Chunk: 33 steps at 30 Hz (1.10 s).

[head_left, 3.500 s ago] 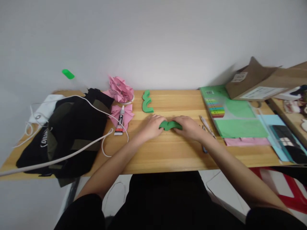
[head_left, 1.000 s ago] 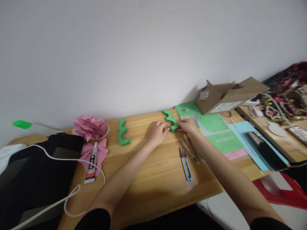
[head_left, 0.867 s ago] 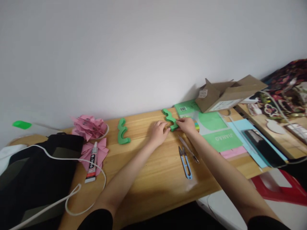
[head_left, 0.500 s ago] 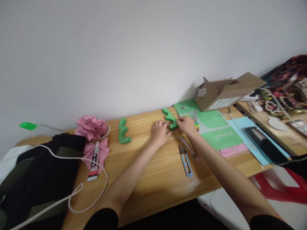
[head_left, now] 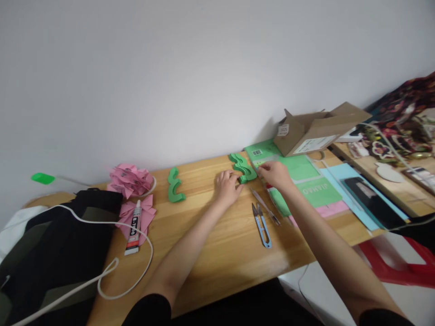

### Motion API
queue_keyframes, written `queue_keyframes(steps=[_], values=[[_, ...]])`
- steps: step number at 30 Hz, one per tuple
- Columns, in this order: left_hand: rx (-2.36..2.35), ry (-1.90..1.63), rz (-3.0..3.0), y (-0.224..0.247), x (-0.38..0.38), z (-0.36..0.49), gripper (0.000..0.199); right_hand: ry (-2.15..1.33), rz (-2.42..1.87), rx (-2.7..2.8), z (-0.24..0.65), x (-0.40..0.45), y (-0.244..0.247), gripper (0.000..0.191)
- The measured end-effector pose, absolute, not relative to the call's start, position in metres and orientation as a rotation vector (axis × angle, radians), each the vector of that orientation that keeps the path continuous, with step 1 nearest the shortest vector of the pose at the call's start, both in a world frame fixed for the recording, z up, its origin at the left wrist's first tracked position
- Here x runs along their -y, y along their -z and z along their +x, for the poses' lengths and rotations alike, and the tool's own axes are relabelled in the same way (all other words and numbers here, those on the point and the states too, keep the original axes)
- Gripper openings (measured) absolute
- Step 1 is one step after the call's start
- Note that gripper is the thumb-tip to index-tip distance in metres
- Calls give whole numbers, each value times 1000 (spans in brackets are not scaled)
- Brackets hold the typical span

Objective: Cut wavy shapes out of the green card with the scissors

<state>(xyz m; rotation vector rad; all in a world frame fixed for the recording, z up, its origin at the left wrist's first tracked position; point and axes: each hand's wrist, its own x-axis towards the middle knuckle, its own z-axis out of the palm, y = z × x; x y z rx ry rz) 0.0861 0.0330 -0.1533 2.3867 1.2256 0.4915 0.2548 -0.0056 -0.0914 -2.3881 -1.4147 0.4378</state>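
Note:
My left hand (head_left: pixel 228 184) rests on the table with its fingers bent, the fingertips at the lower left end of a group of green wavy cut pieces (head_left: pixel 245 170). These pieces lie fanned side by side. Just right of them, my right hand (head_left: pixel 274 174) is raised a little with thumb and fingers pinched together; what they hold, if anything, cannot be made out. Under the right wrist shows a green rounded thing (head_left: pixel 280 202), partly hidden. Another green wavy piece (head_left: pixel 176 185) lies to the left. Tweezers (head_left: pixel 265 206) and blue thread snips (head_left: pixel 262 227) lie below the hands.
At the left are pink folded-paper flowers (head_left: pixel 131 181), a glue tube (head_left: pixel 133 228), a white cable (head_left: pixel 149 258) and a dark bag (head_left: pixel 64 244). To the right lie a green packet (head_left: pixel 316 190), an open cardboard box (head_left: pixel 316 131), a tape roll (head_left: pixel 316 155) and a phone (head_left: pixel 372 201).
My right hand has moved slightly right, off the green wavy pieces, which now show fanned out wider. A green rounded thing now shows under that wrist. The left hand stays put.

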Motion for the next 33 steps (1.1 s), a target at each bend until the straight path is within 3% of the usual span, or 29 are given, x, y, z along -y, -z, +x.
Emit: queue_keyframes(steps=[10,26,33], values=[[-1209,-501,2431,152,-31,85,23,-558,-2429,1703,237,-37,90,29],[-1173,-509,2350,151,-34,85,18,-498,-2474,1590,227,-48,114,35],[-1192,-522,2259,149,-35,86,63,-455,-2438,1591,227,-47,116,34]])
